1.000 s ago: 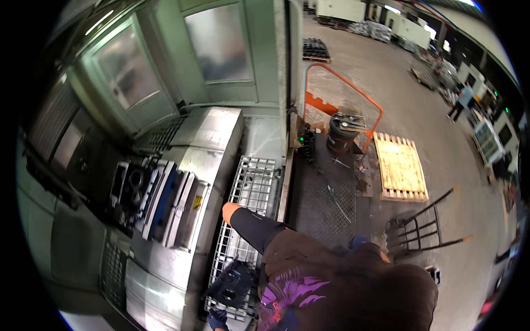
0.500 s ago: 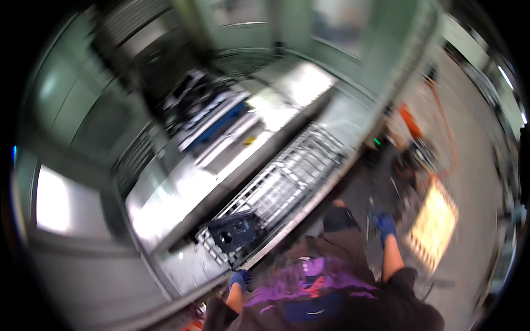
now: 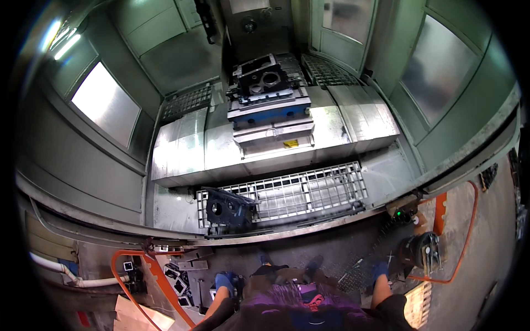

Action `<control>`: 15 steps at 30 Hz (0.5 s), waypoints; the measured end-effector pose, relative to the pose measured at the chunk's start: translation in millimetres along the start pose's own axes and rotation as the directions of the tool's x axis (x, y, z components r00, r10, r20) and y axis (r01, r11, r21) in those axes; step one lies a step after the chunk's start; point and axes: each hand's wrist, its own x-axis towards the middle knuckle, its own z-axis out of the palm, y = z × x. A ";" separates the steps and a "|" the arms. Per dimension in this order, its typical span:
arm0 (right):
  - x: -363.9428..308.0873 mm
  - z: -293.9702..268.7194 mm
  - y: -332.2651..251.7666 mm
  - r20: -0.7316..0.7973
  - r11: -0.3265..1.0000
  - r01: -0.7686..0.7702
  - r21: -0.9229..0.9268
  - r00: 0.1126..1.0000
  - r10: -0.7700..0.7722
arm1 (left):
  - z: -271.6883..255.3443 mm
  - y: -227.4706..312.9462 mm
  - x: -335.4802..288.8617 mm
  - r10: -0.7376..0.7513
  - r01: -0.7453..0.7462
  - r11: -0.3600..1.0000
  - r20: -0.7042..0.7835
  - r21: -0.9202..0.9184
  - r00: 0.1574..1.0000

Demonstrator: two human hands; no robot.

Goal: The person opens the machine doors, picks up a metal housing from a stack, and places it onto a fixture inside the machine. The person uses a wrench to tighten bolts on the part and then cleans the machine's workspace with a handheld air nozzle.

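My left hand (image 3: 225, 281), in a blue glove, hangs low by my left side, next to a dark object too unclear to name. My right hand (image 3: 380, 270), also gloved in blue, is down at my right side beside a thin metal rod (image 3: 390, 260); whether it grips the rod I cannot make out. The fingers of both hands are too small and dark to read. In front of me a black cast metal part with round holes (image 3: 229, 207) lies at the left end of a metal grating (image 3: 303, 193) inside a large machine enclosure.
Farther in, another black casting (image 3: 262, 83) sits on a blue-sided fixture (image 3: 270, 112) over shiny metal covers (image 3: 182, 140). The enclosure's sill (image 3: 287, 235) runs across before me. Orange frames (image 3: 439, 215) stand outside, with a dark drum-shaped object (image 3: 422, 251) at right and a wooden pallet (image 3: 418, 303).
My view has swung round from tilted to nearly level with the machine. My left hand now hangs farther from the sill, and my right hand is lower in view.
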 end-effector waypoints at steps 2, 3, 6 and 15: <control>33.3 3.5 -43.9 -0.072 0.942 0.133 0.309 0.991 -0.116 | -17.3 28.4 22.2 -0.261 0.303 0.722 0.160 -0.622 0.952; 30.8 22.0 -60.9 -0.048 0.916 0.145 0.375 0.989 -0.137 | -2.5 8.6 23.6 -0.148 0.136 0.917 -0.004 -0.376 0.989; -5.5 80.1 -107.7 0.032 0.913 0.220 0.343 0.969 -0.245 | 17.2 -45.4 58.9 -0.522 0.491 0.192 0.336 -0.849 0.784; -63.7 170.8 7.9 -0.008 0.853 0.099 0.513 0.994 -0.111 | 34.8 -177.5 82.4 -0.772 -0.067 -0.472 0.375 -0.879 0.512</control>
